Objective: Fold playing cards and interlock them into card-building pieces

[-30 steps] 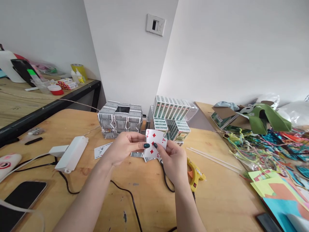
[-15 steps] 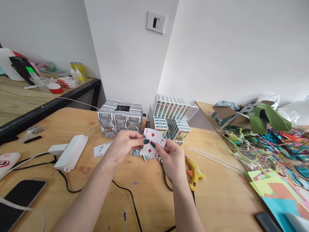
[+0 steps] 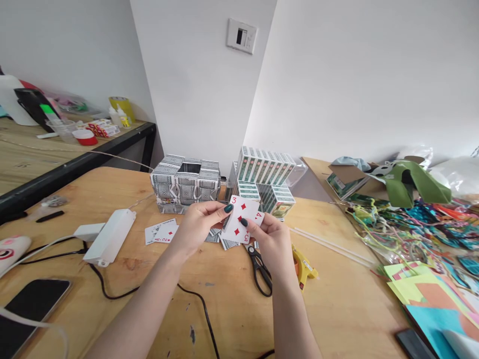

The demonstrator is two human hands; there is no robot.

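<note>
There are two hands (image 3: 196, 224), at least two held cards (image 3: 235, 221), one glue gun (image 3: 306, 268).

Soft, bright light casts faint shadows on my counter (image 3: 344, 304); the right wall (image 3: 359, 75) looks palest. The card (image 3: 236, 225) in my hands (image 3: 275, 249) reads sharply, while the edges stretch with wide-angle distortion.

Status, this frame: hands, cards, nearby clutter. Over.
Right hand pinching three of diamonds; left hand at its upper-left edge. Four peeking out behind. Scissors and yellow glue gun flank right hand.
</note>
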